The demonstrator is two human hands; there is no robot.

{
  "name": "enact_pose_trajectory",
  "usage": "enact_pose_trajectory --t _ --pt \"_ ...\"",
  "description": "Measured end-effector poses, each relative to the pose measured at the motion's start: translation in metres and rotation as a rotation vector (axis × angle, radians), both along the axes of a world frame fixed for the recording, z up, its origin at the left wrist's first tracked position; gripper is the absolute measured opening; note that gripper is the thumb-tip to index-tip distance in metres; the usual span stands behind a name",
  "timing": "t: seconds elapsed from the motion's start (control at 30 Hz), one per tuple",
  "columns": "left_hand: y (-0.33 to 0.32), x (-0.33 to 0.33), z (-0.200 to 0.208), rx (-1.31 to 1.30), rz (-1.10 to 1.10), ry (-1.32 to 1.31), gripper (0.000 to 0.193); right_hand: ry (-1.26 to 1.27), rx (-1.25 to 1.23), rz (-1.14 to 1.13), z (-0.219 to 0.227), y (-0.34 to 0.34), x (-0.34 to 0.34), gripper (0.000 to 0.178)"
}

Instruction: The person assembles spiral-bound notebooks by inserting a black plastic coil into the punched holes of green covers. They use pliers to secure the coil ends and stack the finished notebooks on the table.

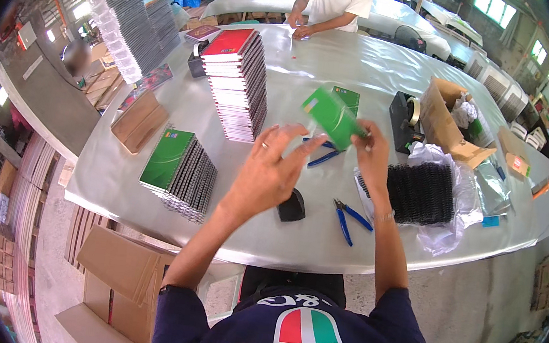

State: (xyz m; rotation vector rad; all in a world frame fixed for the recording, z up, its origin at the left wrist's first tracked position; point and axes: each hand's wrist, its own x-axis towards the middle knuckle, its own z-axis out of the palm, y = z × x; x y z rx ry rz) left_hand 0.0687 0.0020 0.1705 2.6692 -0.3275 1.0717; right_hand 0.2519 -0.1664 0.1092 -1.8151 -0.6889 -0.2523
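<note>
A green notebook (329, 116), slightly blurred, is tilted above the table with its lower right corner in my right hand (372, 156). My left hand (264, 174) hovers to its lower left, fingers spread and holding nothing. Behind the raised notebook, a second green booklet (349, 98) lies on the table. Blue-handled pliers (323, 156) rest under my hands, partly hidden. Blue-handled cutters (351, 221) lie nearer to me, beside a small black object (292, 205). Black spiral coils (421, 192) are heaped on white plastic to the right of my right forearm.
Left of my hands stand a stack of green spiral notebooks (168, 160) and a taller red-covered stack (231, 43). A black tape dispenser (401, 121) and an open cardboard box (440, 119) are at the right. Across the table (254, 236), a person in white (337, 4) works.
</note>
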Motion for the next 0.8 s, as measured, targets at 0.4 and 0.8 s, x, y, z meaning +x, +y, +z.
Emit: enact_pose_trajectory --t 0.4,0.8 --pt "-0.028 -0.056 -0.07 -0.146 0.092 0.391 0.025 -0.207 -0.176 -0.219 0.009 -0.123 -0.062 0.026" --pt "-0.029 -0.119 -0.133 -0.105 0.239 0.29 0.032 -0.192 -0.725 -0.809 -0.098 -0.257 0.007 0.038"
